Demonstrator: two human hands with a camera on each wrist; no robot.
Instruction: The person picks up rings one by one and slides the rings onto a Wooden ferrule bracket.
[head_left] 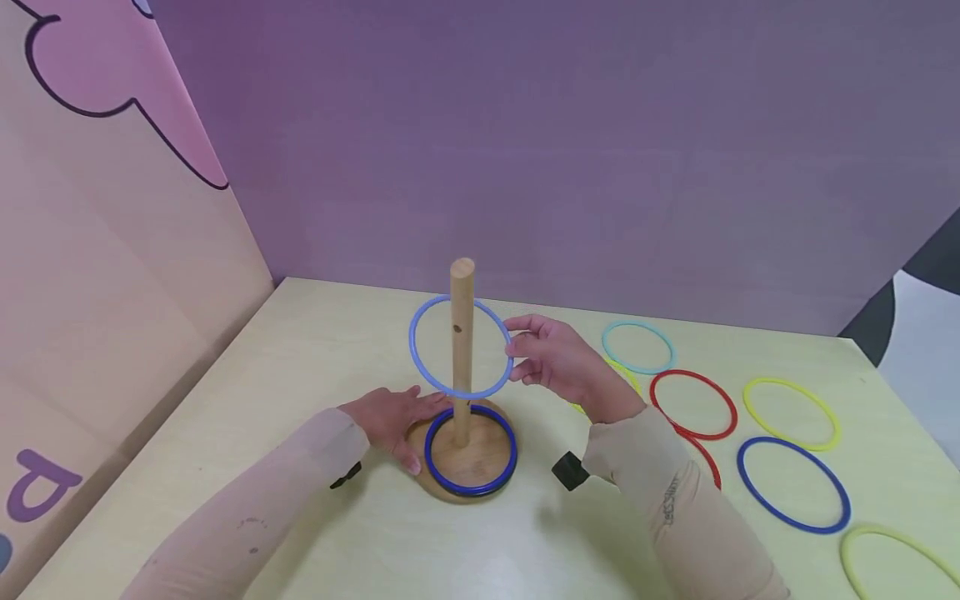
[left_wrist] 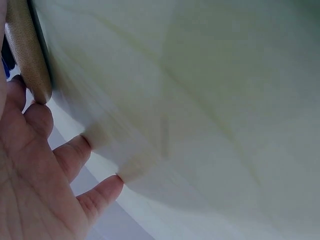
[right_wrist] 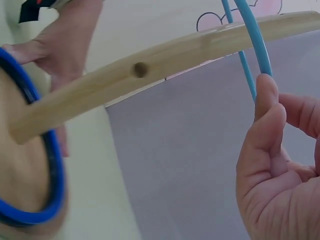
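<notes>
A wooden peg [head_left: 462,350] stands upright on a round wooden base [head_left: 442,467] at the middle of the table. A dark blue ring [head_left: 471,451] lies on the base around the peg. My right hand [head_left: 525,354] pinches the right side of a light blue ring [head_left: 420,350], which hangs tilted around the peg at mid-height. The right wrist view shows thumb and fingers [right_wrist: 267,115] pinching that ring [right_wrist: 252,35] beside the peg [right_wrist: 165,70]. My left hand [head_left: 393,417] lies flat with straight fingers against the base's left edge [left_wrist: 27,55].
Several loose rings lie on the table at the right: a teal ring [head_left: 604,343], a red ring [head_left: 729,412], a yellow ring [head_left: 791,385], a dark blue ring [head_left: 750,483] and a yellow-green ring [head_left: 862,533]. Purple and pink panels wall the back and left.
</notes>
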